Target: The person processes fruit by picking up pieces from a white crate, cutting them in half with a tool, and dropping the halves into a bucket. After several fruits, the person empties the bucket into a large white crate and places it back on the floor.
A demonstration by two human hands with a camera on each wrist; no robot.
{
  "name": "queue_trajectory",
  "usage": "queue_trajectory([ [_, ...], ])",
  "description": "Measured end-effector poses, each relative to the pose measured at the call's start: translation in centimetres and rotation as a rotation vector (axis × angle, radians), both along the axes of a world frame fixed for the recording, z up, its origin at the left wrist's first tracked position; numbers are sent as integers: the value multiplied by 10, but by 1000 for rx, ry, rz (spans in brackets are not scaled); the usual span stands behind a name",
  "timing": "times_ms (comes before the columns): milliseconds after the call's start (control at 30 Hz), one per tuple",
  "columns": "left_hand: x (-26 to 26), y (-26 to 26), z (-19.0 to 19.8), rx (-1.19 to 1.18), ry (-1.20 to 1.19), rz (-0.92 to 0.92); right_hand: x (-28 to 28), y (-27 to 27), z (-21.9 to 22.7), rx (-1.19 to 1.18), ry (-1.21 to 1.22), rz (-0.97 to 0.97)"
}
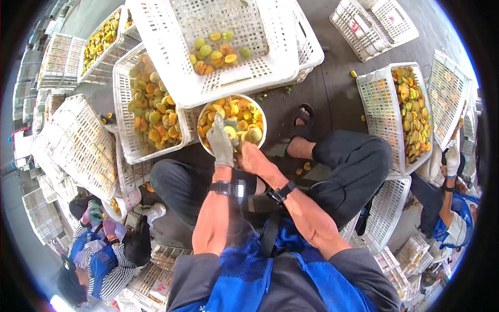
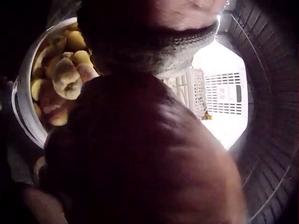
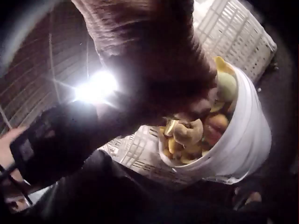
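A white bucket (image 1: 264, 124) filled with cut yellow-orange peaches (image 1: 244, 110) stands between my knees, under both hands. My left hand (image 1: 222, 144), in a pale grey work glove, is over its near side and grips a yellow peach (image 1: 230, 133) with its fingers around the fruit. Close beside it, my bare right hand (image 1: 254, 159) has curled fingers at the near rim; I cannot tell what it holds, as its own back hides the fingertips. In the right wrist view, its fingers reach over peach pieces (image 3: 189, 134) inside the bucket.
A white crate (image 1: 244, 86) with a few peaches stands just beyond the bucket. Crates full of peaches sit left (image 1: 125, 112) and right (image 1: 403, 117). Two people in blue aprons work at the lower left (image 1: 106, 257) and far right (image 1: 457, 210). Peach bits lie on the floor.
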State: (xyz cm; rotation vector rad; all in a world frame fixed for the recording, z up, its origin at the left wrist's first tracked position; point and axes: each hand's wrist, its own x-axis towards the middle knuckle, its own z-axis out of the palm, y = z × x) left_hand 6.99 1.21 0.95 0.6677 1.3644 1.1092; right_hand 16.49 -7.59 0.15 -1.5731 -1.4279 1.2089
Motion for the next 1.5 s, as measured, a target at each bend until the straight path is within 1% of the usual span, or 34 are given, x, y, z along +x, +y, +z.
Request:
queue_trajectory([
  [33,-6,0,2,-71,0,-70,0,0,2,-41,159,34],
  [67,-11,4,12,-137,-2,-139,-1,10,6,-135,295,57],
  [100,-13,8,22,-199,-7,-206,4,13,11,-342,495,90],
  [133,-4,11,38,-207,23,-191,15,19,36,-549,693,119],
  [167,-3,14,42,-216,18,-203,22,24,54,-757,886,155],
  [200,-3,16,43,-224,12,-215,22,24,58,-786,969,135],
  [233,-2,18,44,-234,7,-234,25,27,63,-793,910,148],
  [267,-7,19,32,-245,-1,-213,27,31,68,-799,854,155],
  [300,-10,20,25,-201,19,-183,28,34,70,-807,797,164],
  [400,-17,26,15,-106,93,-45,14,34,58,-643,566,43],
  [467,-20,37,24,118,125,84,14,30,48,-740,726,-4],
  [500,-29,44,19,176,112,112,14,26,43,-790,809,-28],
  [533,-39,50,11,234,98,138,16,27,44,-772,716,9],
  [567,-49,57,3,293,85,163,18,30,48,-776,766,-17],
  [600,-61,57,-5,211,105,175,21,31,52,-782,814,-44],
  [667,-74,51,12,49,181,147,28,32,52,-765,859,-78],
  [733,-80,56,40,45,190,233,38,29,41,-725,854,-90],
  [767,-85,58,48,44,196,280,44,26,37,-719,843,-128],
  [833,-113,74,51,257,534,253,59,20,30,-702,820,-211],
  [867,-120,79,54,366,700,233,65,20,35,-690,824,-235],
  [933,-125,82,59,525,921,118,73,22,41,-646,808,-280],
  [967,-121,80,74,604,1036,60,74,23,43,-626,803,-300],
  [1000,-109,69,81,554,971,-94,76,24,43,-609,807,-306],
  [1033,-95,62,84,631,1097,-277,76,25,43,-588,799,-301],
  [1067,-82,56,82,523,1193,-507,77,25,42,-568,789,-296],
  [1100,-67,45,73,475,1096,-591,78,24,40,-548,777,-294],
  [1133,-60,43,54,663,1205,-720,78,23,36,-535,758,-300],
  [1167,-56,40,28,582,1180,-827,77,21,31,-521,737,-307],
  [1233,-40,38,3,692,1217,-945,79,14,29,-513,708,-323],
  [1300,-23,40,-8,563,1380,-1161,79,17,33,-512,698,-320],
  [1333,-19,42,-9,485,1470,-1258,79,20,45,-499,653,-316],
  [1367,-13,41,5,480,1551,-1322,78,22,41,-491,654,-314],
  [1433,-11,45,1,444,1535,-1323,76,21,33,-486,651,-321],
  [1500,-18,48,-5,447,1425,-1220,73,22,27,-481,632,-329],
])
